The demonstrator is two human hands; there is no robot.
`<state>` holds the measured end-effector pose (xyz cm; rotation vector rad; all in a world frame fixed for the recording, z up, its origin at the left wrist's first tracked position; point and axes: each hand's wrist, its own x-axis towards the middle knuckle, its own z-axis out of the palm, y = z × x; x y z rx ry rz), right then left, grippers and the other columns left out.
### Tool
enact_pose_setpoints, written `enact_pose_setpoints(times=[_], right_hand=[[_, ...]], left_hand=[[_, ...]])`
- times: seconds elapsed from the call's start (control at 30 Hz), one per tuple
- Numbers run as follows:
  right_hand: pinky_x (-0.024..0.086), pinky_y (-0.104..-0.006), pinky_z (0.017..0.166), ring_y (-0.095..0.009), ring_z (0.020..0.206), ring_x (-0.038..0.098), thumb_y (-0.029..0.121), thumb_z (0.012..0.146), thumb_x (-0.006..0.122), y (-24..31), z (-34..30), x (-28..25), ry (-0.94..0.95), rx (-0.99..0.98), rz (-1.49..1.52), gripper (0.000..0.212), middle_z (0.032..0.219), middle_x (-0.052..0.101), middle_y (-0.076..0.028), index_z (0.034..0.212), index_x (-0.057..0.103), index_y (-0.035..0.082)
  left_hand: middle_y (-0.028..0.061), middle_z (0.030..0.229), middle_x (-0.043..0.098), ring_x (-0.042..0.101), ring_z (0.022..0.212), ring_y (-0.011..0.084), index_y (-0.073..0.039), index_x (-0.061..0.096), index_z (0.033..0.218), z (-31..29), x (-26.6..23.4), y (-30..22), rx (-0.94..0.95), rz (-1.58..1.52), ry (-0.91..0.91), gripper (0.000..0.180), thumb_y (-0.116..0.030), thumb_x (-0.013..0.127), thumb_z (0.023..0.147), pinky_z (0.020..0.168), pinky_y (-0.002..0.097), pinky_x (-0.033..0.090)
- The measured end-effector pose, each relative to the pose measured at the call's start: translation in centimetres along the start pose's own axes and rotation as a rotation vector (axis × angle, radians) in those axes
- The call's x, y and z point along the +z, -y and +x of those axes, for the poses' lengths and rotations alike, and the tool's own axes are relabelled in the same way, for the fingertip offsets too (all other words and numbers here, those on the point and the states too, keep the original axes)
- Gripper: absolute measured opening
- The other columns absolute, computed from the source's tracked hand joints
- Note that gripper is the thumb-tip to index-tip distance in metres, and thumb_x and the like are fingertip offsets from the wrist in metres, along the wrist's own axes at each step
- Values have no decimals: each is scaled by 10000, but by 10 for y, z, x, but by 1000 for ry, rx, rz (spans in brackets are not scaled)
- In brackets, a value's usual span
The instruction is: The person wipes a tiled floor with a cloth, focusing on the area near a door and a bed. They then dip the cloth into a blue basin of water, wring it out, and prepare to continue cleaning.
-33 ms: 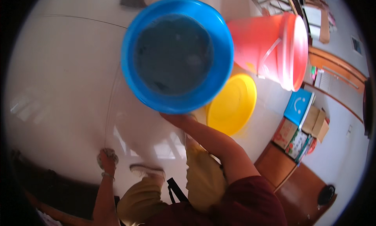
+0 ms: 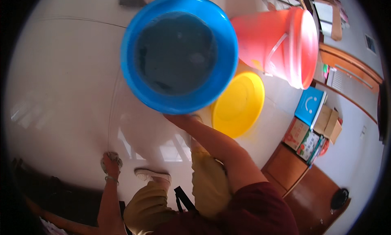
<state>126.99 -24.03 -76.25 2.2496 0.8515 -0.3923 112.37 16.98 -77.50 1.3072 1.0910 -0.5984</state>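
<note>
I am mid-lift with the big round blue plastic basin (image 2: pixel 179 53) of dark water, raised over the white tiled floor (image 2: pixel 61 80), my right hand (image 2: pixel 181 120) gripping its near rim, my left hand (image 2: pixel 112 161) hanging half-curled and empty, so next I judge it needs steadying.

A yellow basin (image 2: pixel 240 102) lies on the pale tiled floor (image 2: pixel 61 80) beside a red bucket (image 2: pixel 281 45) on its side, with stacked cardboard boxes (image 2: pixel 315 127) against the right wall.
</note>
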Motion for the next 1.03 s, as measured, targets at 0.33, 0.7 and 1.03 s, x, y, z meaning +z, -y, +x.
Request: enact_pose_setpoints(times=[0.33,0.7,1.03], right_hand=[[399,-432,839,-264,925,566,120,712,635,54,-42,-199,-106,404,1403,207,953,589,-84,916,610,97],[451,-458,623,-339,740,584,51,749,586,-37,-266,-243,-83,689,1562,32,759,585,-138,760,571,78],[497,-484,744,-393,830,609,240,826,583,-127,-452,-264,371,536,1273,222,857,625,-211,871,578,22]], left_hand=[[92,1012,576,541,793,199,-75,553,1025,-8,-20,-1,-265,308,100,334,-392,479,951,666,329,458],[98,1101,602,565,996,216,-26,532,1167,-322,-87,-86,-175,618,-27,353,-31,570,817,857,345,448],[113,1254,567,557,1145,295,-32,474,1306,-511,-145,-161,-69,-522,55,409,-64,556,907,1013,457,436]])
